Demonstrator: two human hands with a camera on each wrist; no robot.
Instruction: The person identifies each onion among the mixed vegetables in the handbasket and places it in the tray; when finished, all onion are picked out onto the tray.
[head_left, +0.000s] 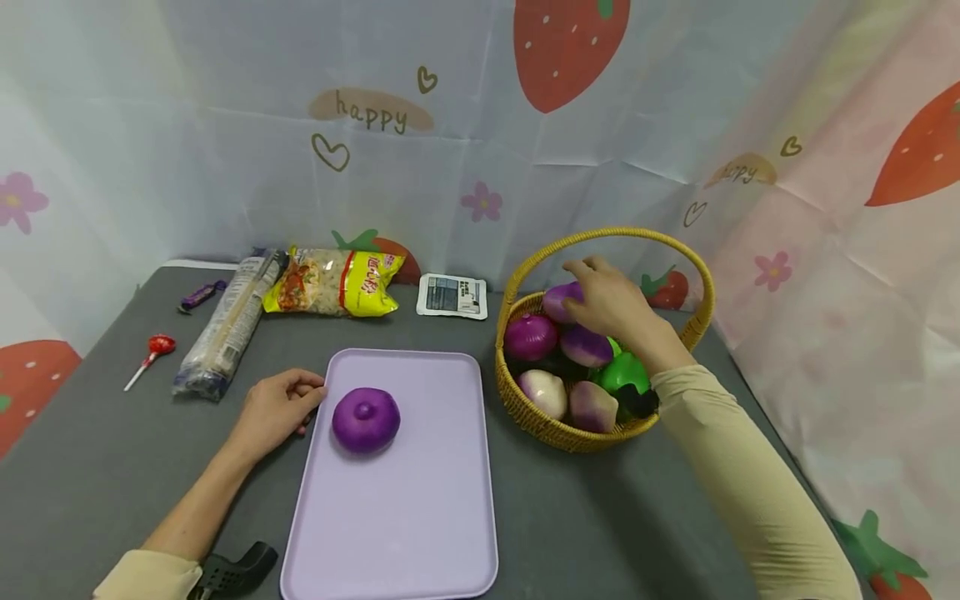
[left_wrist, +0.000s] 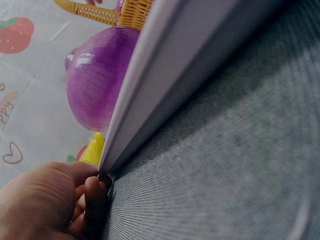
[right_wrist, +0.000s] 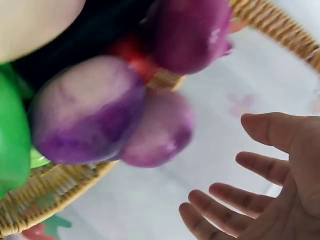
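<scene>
My left hand (head_left: 281, 408) pinches the left rim of a lilac tray (head_left: 420, 517), thumb and curled fingers at its edge in the left wrist view. A round purple onion (head_left: 366, 421) sits on the tray's upper left part. Over the back of a yellow wicker basket (head_left: 517, 404), under its tall handle, my right hand (head_left: 611, 300) reaches in with its fingers spread and nothing held. Closest to it is a purple-white turnip (right_wrist: 160, 130). Another turnip (head_left: 587, 346), a purple onion (head_left: 531, 337), a whitish turnip (head_left: 543, 393) and a green pepper (head_left: 624, 372) also lie in the basket.
Behind the tray lie a yellow noodle bag (head_left: 330, 282), a long clear-wrapped pack (head_left: 228, 325) and a small white packet (head_left: 452, 297). A red lollipop (head_left: 152, 358) and a purple-wrapped candy (head_left: 201, 296) are at the far left. A printed curtain (head_left: 450, 150) hangs behind the table.
</scene>
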